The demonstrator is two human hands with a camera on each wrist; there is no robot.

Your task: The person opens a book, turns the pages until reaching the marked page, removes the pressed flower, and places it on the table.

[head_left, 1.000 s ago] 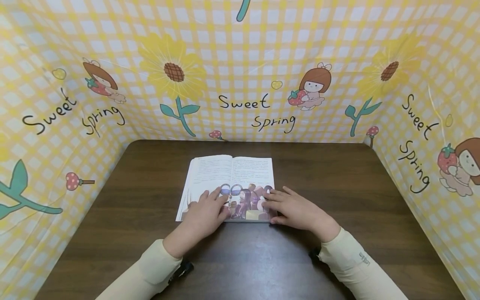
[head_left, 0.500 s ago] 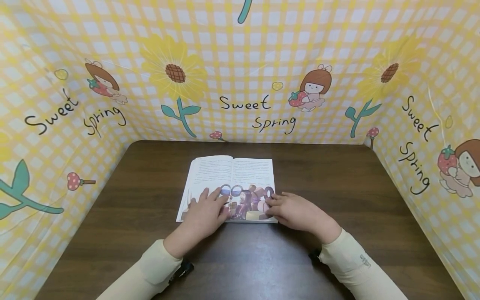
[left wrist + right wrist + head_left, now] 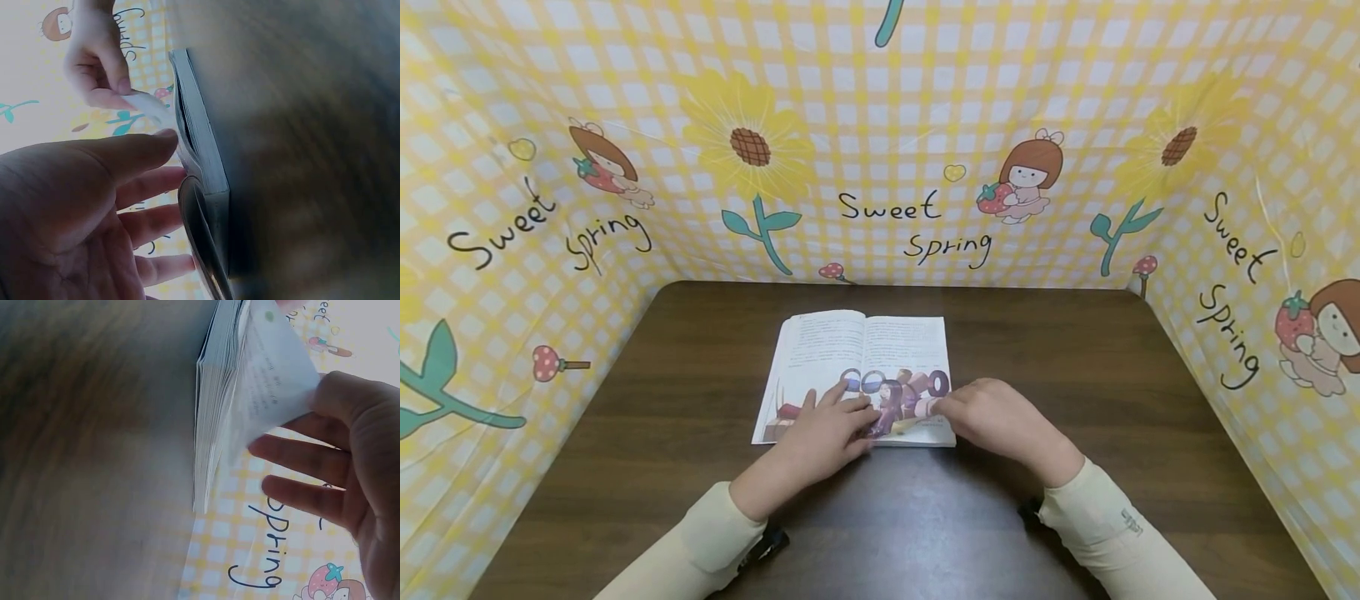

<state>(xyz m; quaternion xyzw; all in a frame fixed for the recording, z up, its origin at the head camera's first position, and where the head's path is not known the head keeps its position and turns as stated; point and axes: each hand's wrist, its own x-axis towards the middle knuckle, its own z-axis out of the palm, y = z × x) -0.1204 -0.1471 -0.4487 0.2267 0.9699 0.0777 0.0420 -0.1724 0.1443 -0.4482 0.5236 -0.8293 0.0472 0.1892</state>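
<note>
Head view. Book (image 3: pixel 902 337) lies open on the wooden table (image 3: pixel 880 521); checked cloth (image 3: pixel 887 100) stands behind it and to both sides. Left hand (image 3: pixel 820 433) rests across the book's near half, over the fold, fingers spread, probably to keep it flat. Right hand (image 3: pixel 1003 417) is at the book's near right corner, fingers drawn together; exact grip hidden from here. Book: white pages, small print at the far end, a purple-toned coloured picture along the near end.

Left wrist view. Left hand's fingers apart, tips on the book near its fold. Pages bow up there, with dark gaps beneath.

Right wrist view. Right hand's thumb and a finger pinch a page (image 3: pixel 275 381) by its corner, seemingly to part it from the book's stack; other fingers reach out loosely. Page thin, bent, printed, one green spot. Book's cut edges pale, many-leaved.
</note>
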